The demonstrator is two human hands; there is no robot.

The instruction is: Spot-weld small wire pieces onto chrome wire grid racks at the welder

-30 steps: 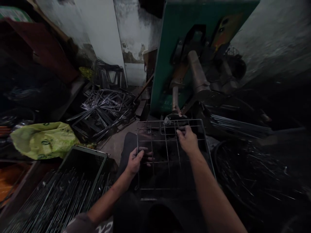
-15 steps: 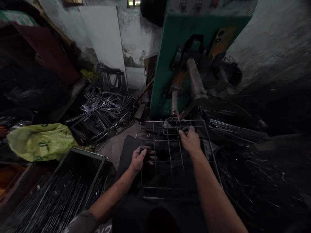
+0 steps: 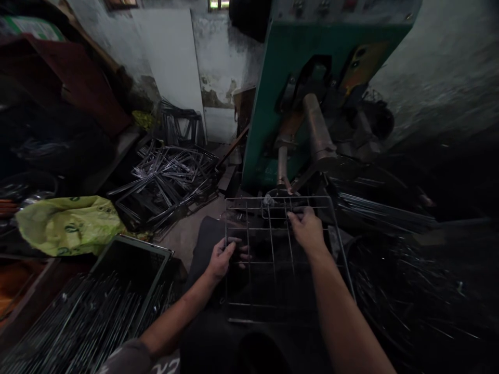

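A wire grid rack [image 3: 272, 243] of thin metal rods is held in front of me, its far edge under the electrode tips of a green spot welder [image 3: 298, 47]. My left hand [image 3: 222, 258] grips the rack's left side rod, thumb on top and the other fingers beneath the grid. With my right hand [image 3: 307, 227] I pinch a rod near the far edge, just right of the middle. A smaller wire loop [image 3: 266, 217] lies against the far part of the grid, by the welder's lower arm. Its details are too dark to make out.
To the left stands a crate [image 3: 156, 270] with many thin metal rods [image 3: 89, 317]. A yellow-green sack [image 3: 70, 223] lies behind it. Bent wire frames [image 3: 171, 171] are heaped on the floor. More rods [image 3: 385, 210] lie at right, above a dark container [image 3: 405, 291] of wire pieces.
The rack and both hands stay almost in place, with the near edge of the rack slightly lower in view. The whole scene shifts a little to the right as my head turns.
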